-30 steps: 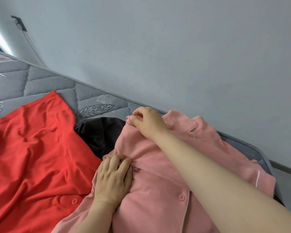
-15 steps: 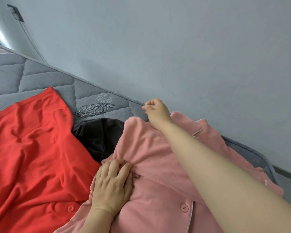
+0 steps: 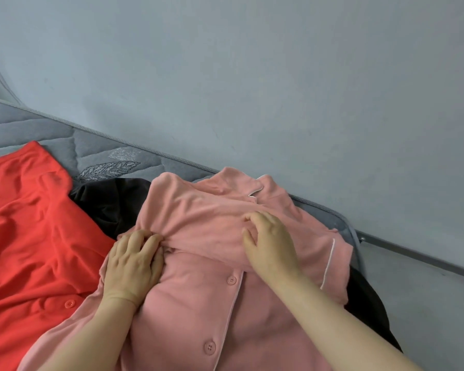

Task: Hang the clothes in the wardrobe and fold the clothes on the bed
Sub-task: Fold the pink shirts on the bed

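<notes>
pink button-front pyjama shirt (image 3: 198, 303) spread on grey quilted bed (image 3: 51, 145) by the wall, left hand (image 3: 131, 266) pressing flat on its side fold, right hand (image 3: 268, 245) curled, pinching the folded-over sleeve, red garment (image 3: 24, 223) just beside, black garment (image 3: 110, 202) partly underneath

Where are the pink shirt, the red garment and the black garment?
pink shirt (image 3: 193, 303), head view, front panel left of the buttons.
red garment (image 3: 32, 236), head view, middle of its cloth.
black garment (image 3: 110, 202), head view, patch between the other two.
</notes>
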Available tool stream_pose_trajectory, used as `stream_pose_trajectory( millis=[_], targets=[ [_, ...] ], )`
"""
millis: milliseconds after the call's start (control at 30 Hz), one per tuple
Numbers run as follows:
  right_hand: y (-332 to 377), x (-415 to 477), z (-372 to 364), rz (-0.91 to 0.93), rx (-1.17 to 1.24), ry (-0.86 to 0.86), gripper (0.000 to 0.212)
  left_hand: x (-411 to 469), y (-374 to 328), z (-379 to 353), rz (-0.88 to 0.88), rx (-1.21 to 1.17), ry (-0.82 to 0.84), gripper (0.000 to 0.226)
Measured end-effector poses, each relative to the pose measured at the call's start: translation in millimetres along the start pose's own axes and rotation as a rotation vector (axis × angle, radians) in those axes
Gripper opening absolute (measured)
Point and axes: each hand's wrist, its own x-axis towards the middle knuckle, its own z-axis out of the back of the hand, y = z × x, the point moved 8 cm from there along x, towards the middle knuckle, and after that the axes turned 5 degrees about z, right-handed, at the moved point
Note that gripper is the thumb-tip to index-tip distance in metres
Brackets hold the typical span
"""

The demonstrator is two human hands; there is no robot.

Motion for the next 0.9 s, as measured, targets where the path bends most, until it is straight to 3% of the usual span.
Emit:
stream_pose_trajectory(
  millis=[133, 233, 367, 500, 600, 767, 900],
  targets=[
    [-55.2, -48.5, 8.0, -0.248, -0.285, 0.159, 0.043, 1.5, -8.1, 6.0, -0.030, 0.066, 0.060, 0.043],
    [-94.9, -79.4, 20.8, -0.438, -0.342, 0.194, 0.055, 6.4, -15.3, 12.5, -0.078, 0.089, 0.115, 0.044],
    [-126.3, -92.3, 45.3, -0.552, -0.052, 0.012, 0.062, 14.6, -43.1, 27.1, -0.190, 0.030, 0.149, 0.040],
    [-153.5, -89.9, 61.4, -0.749, 0.300, -0.188, 0.051, 15.5, -95.9, 33.8, -0.336, -0.054, 0.233, 0.041],
    [-157.1, -80.8, 74.5, -0.683, 0.267, -0.228, 0.038, 11.2, -132.0, 19.7, -0.386, -0.064, 0.379, 0.047],
    [-155.6, -75.9, 99.2, -0.501, 0.186, -0.393, 0.035, 11.0, -152.5, -14.0, -0.257, 0.010, 0.567, 0.064],
    [-174.9, -78.7, 69.1, -0.603, 0.088, -0.138, 0.036, 2.9, -146.6, -40.3, -0.257, 0.166, 0.658, 0.077]
  ],
)
